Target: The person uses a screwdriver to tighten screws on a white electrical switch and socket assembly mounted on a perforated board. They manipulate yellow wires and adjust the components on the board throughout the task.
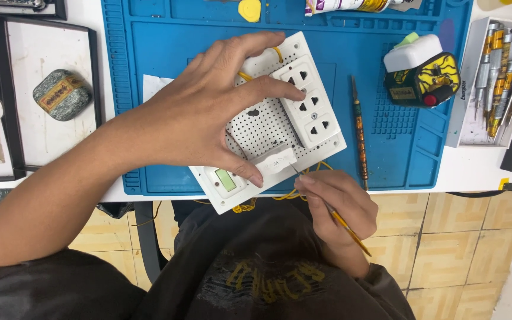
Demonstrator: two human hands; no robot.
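A white switch-and-socket panel (pixel 280 118) is held down on a blue work mat (pixel 386 148) by two hands.

The panel is gripped from above by the left hand (pixel 208 112), fingers spread across its perforated face beside three sockets. A thin yellow-handled screwdriver (pixel 333 216) is pinched in the right hand (pixel 336 201), its tip set at the panel's near edge. A second screwdriver (pixel 359 133) lies on the mat to the right.

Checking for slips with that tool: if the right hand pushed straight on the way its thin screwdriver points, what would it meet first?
The right hand aims its screwdriver up-left. First in line is the small white block on the white socket panel, where the tip seems to rest already; next, probably the left hand thumb.
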